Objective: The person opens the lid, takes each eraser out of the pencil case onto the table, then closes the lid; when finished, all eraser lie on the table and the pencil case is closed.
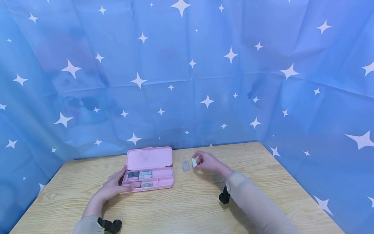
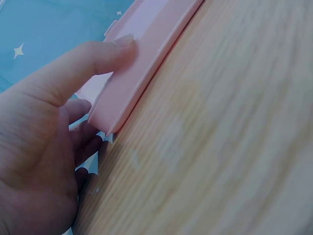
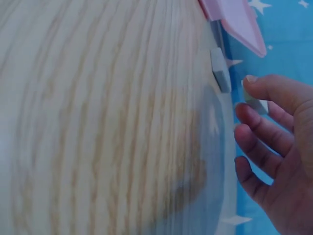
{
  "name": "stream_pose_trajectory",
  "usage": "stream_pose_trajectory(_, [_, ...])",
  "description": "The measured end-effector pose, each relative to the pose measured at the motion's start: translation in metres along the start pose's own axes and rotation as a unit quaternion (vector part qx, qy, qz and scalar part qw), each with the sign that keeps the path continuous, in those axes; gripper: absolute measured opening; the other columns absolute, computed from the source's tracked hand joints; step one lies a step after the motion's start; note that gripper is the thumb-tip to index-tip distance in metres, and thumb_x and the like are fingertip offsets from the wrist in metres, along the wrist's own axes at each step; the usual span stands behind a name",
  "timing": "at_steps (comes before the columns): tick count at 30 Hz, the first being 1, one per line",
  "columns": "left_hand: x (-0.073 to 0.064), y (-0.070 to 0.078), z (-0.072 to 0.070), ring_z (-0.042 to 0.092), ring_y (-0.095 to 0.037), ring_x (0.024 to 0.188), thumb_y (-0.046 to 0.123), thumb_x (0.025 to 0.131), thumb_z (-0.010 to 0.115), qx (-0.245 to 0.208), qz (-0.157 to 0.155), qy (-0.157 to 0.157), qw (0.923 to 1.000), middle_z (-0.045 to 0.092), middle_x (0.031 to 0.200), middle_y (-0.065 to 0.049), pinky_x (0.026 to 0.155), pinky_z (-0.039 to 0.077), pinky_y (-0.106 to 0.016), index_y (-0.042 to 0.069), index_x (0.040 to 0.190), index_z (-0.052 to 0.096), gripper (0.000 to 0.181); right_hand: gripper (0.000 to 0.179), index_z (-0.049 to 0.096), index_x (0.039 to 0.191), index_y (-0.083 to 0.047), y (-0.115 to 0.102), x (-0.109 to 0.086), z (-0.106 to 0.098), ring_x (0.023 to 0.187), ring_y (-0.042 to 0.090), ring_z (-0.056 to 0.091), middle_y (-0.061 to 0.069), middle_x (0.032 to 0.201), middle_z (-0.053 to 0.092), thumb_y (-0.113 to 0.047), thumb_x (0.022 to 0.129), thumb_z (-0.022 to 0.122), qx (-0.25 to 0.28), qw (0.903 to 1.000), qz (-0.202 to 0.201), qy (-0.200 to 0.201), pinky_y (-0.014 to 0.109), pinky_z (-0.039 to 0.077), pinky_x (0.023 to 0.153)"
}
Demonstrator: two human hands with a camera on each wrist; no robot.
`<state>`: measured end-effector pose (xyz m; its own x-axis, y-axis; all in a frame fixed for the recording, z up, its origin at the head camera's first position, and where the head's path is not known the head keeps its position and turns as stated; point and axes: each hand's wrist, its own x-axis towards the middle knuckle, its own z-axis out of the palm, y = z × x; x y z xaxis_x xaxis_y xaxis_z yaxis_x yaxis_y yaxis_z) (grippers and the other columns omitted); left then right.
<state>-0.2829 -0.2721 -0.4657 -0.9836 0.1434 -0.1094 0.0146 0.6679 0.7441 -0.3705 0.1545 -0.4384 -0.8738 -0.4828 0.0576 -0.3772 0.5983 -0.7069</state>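
Pencil case [image 1: 166,180], pink and open with its lid [image 1: 149,158] tipped back, sits at your left hand [image 1: 110,188] in the head view. Your hands are well apart: the left grips the case's left end, while your right hand [image 1: 206,162] pinches a pale block [image 1: 194,162], perhaps an eraser, by its right side. The relation to mind is sideways: the pale block is off beyond the case's right end, with a grey block [image 1: 186,166] lying on the wooden table [image 1: 187,208] between them. Both blocks look longest front to back in this view, across the case's side-to-side length, and the held one leans a little. Your right hand is clearly the nearer to both.

In the left wrist view, your thumb lies over the case's front wall and your other fingers are round beside its end; neither loose block shows.

In the right wrist view, your thumb hides part of the pale block, and your lower fingers curve free of it. The grey block is near your thumb tip, on the case's side. Whether the pale block touches the table, you cannot tell.
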Motion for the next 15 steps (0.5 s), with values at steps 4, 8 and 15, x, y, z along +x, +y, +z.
stream_pose_trajectory(4, [-0.0007, 0.0002, -0.0003, 0.008, -0.05, 0.137, 0.042, 0.076, 0.08, -0.003, 0.0, -0.001, 1.0, 0.008, 0.154, -0.029, 0.103, 0.015, -0.072, 0.011, 0.157, 0.008, 0.113, 0.042, 0.058, 0.119, -0.001, 0.0031, 0.0005, 0.0011, 0.073, 0.016, 0.057, 0.002, 0.083, 0.06, -0.008, 0.081, 0.077, 0.003, 1.0, 0.004, -0.002, 0.032, 0.05, 0.064])
stream_pose_trajectory(8, [-0.001, 0.0006, -0.0002, 0.01, -0.05, 0.137, 0.043, 0.076, 0.08, 0.001, 0.0, 0.0, 1.0, 0.009, 0.154, -0.029, 0.103, 0.016, -0.071, 0.011, 0.157, 0.008, 0.113, 0.042, 0.059, 0.118, -0.001, 0.0035, 0.0011, 0.002, 0.071, 0.017, 0.057, 0.002, 0.082, 0.06, -0.008, 0.081, 0.077, 0.006, 1.0, 0.006, -0.004, 0.032, 0.05, 0.064])
stream_pose_trajectory(15, [-0.0008, 0.0025, 0.0, 0.009, -0.05, 0.137, 0.043, 0.075, 0.08, 0.001, -0.001, 0.002, 1.0, 0.009, 0.155, -0.029, 0.103, 0.014, -0.073, 0.011, 0.157, 0.009, 0.113, 0.042, 0.06, 0.116, -0.001, 0.0041, 0.0039, 0.0025, 0.073, 0.016, 0.056, 0.002, 0.084, 0.058, -0.008, 0.08, 0.079, -0.008, 0.9999, 0.012, -0.005, 0.031, 0.049, 0.066])
